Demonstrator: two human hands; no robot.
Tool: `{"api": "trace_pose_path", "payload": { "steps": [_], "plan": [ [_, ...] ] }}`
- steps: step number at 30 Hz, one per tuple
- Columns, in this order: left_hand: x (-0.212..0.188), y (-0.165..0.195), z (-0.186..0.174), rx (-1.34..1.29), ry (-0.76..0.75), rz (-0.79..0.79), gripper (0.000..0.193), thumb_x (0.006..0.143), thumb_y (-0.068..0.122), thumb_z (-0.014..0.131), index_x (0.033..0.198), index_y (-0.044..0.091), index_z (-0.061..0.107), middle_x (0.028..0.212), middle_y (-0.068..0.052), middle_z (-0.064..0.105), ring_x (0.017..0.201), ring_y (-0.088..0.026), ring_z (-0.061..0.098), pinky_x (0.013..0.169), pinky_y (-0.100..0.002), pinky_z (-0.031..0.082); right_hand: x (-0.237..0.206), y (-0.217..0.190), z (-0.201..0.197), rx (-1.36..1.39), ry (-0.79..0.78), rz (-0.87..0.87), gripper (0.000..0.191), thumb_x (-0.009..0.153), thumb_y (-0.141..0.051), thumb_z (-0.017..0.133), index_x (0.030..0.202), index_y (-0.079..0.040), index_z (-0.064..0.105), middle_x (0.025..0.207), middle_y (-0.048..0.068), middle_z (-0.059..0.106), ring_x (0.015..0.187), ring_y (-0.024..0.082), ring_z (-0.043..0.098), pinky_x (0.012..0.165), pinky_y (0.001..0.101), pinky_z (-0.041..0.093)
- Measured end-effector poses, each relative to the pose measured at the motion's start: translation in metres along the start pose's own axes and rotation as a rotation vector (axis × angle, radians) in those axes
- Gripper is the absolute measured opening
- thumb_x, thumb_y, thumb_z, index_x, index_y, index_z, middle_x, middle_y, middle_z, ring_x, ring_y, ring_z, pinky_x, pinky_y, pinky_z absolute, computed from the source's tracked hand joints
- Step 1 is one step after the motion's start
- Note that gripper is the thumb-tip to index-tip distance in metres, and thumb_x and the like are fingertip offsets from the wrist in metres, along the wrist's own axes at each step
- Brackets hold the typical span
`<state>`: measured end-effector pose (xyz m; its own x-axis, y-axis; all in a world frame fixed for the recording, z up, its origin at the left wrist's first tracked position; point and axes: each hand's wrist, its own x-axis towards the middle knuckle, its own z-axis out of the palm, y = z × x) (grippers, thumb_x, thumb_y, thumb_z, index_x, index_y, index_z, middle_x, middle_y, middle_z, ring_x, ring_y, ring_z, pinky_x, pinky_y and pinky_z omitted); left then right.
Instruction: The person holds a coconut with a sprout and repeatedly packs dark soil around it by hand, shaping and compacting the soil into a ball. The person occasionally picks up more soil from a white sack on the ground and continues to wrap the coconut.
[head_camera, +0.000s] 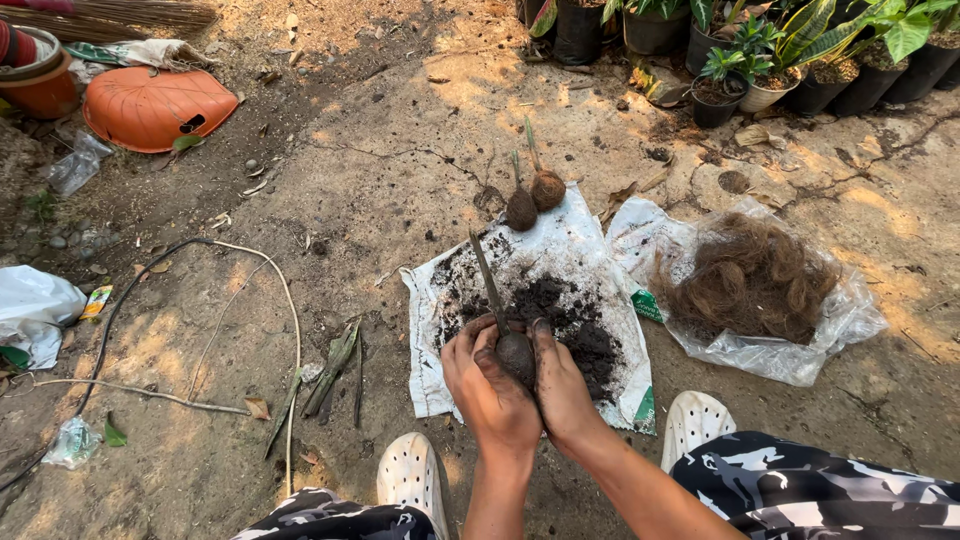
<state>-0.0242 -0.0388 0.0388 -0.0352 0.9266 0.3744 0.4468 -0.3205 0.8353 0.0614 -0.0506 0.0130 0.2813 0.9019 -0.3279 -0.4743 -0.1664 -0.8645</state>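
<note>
The soil ball (516, 355) sits cupped between both hands, and its stem (488, 283) rises out of the top of the grip, leaning away from the person and a little to their left, so the long axis runs from the palms up and outward over the sack. The left hand (487, 385) wraps the ball from its own side with fingers curled over the front; the right hand (560, 385) presses in from the other side, its fingers pointing up along the ball. Both grips are pressed together on the ball, neither one nearer than the other, and only a dark strip of the ball shows between them. Directly beneath and just beyond the grip lies a heap of loose soil (570, 320) on a white sack (450, 330) spread flat on the ground. Farther out along the stem's line, at the far edge of the sack, two finished balls (534, 200) lie side by side, touching, each with a short green shoot. To the right of the grip, on a clear plastic sheet (830, 330), is a mound of brown fibre (750, 280). To the left of the grip, a few cut stalks (335, 370) lie on the bare ground. Close below the wrists are the person's white shoes (412, 480). Well beyond everything, potted plants (760, 60) stand in a row, and an orange basin (155, 105) lies overturned far out to the left.
</note>
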Motion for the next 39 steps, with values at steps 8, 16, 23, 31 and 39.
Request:
{"api": "trace_pose_path", "payload": {
  "steps": [8, 16, 23, 31, 39],
  "plan": [
    [0.009, -0.019, 0.009, -1.224, 0.041, -0.599, 0.101, 0.091, 0.083, 0.009, 0.114, 0.001, 0.065, 0.12, -0.018, 0.067, 0.112, -0.031, 0.064, 0.107, -0.049, 0.049, -0.013, -0.026, 0.005, 0.194, -0.08, 0.216, 0.059, 0.101, -0.051, 0.024, 0.122, -0.009, 0.06, 0.119, 0.011, 0.069, 0.115, 0.021, 0.068, 0.097, 0.0424, 0.058],
    [0.006, -0.025, 0.018, -1.021, -0.045, -0.405, 0.092, 0.097, 0.074, 0.008, 0.13, 0.004, 0.057, 0.126, -0.016, 0.063, 0.119, -0.029, 0.061, 0.113, -0.043, 0.043, -0.009, -0.011, 0.006, 0.348, -0.064, 0.05, 0.048, 0.104, -0.044, 0.041, 0.115, -0.003, 0.064, 0.106, 0.01, 0.072, 0.095, 0.019, 0.071, 0.089, 0.0393, 0.061],
    [-0.003, -0.011, 0.029, -0.889, -0.001, -0.42, 0.081, 0.101, 0.066, 0.01, 0.131, 0.004, 0.053, 0.129, -0.015, 0.062, 0.119, -0.028, 0.06, 0.112, -0.043, 0.043, -0.01, -0.013, 0.002, 0.256, 0.014, -0.054, 0.051, 0.109, -0.042, 0.039, 0.117, 0.002, 0.063, 0.104, 0.012, 0.071, 0.09, 0.019, 0.071, 0.085, 0.0364, 0.06],
    [-0.001, 0.005, 0.021, -1.501, 0.155, -0.864, 0.082, 0.09, 0.08, 0.024, 0.123, 0.012, 0.057, 0.13, -0.02, 0.063, 0.119, -0.035, 0.062, 0.103, -0.052, 0.053, -0.01, -0.024, 0.002, 0.507, -0.224, -0.222, 0.044, 0.111, -0.04, 0.044, 0.119, -0.002, 0.065, 0.103, 0.013, 0.069, 0.091, 0.02, 0.071, 0.085, 0.0396, 0.06],
    [0.017, 0.027, -0.004, -1.369, 0.157, -1.243, 0.089, 0.084, 0.087, 0.014, 0.119, 0.02, 0.061, 0.132, -0.013, 0.067, 0.113, -0.034, 0.067, 0.094, -0.062, 0.054, 0.006, -0.018, -0.022, 0.09, -0.25, -0.451, 0.024, 0.1, -0.023, 0.067, 0.102, 0.001, 0.067, 0.106, 0.016, 0.072, 0.102, 0.025, 0.073, 0.1, 0.0445, 0.062]
  ]
}}
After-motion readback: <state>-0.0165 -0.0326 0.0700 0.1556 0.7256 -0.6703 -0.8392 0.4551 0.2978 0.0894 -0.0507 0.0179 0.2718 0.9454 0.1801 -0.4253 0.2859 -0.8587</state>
